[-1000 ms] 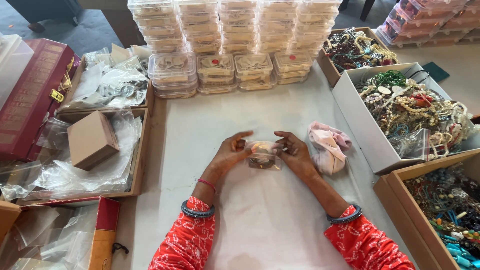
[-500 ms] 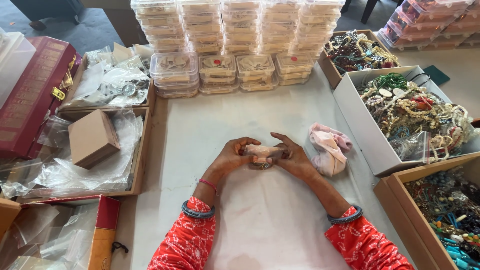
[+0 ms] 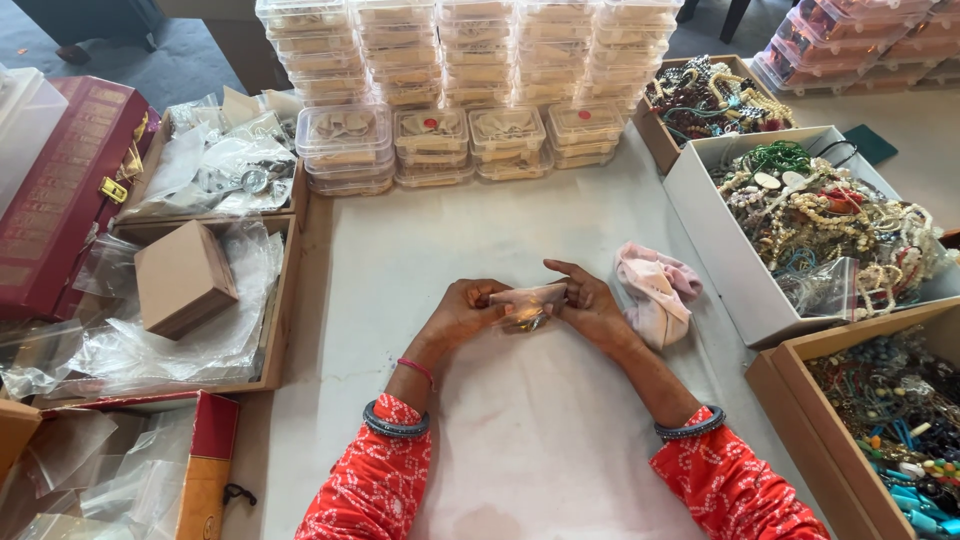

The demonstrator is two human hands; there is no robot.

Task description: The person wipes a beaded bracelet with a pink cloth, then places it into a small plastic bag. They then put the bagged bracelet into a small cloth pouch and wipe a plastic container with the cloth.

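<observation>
I see one view only, from the head camera, looking steeply down and forward over the counter (image 3: 560, 240), close above both hands.

Small item (image 3: 527, 318) under pink cloth (image 3: 527, 297): mostly covered, type indeterminable. Fingertips of left hand (image 3: 462, 312) and right hand (image 3: 588, 306) partly hidden behind cloth. Red case (image 3: 60, 195) cut off at left edge. Bead box (image 3: 880, 420) cut off at right/btm edge. Container (image 3: 430, 130) contents too small to ID.
</observation>
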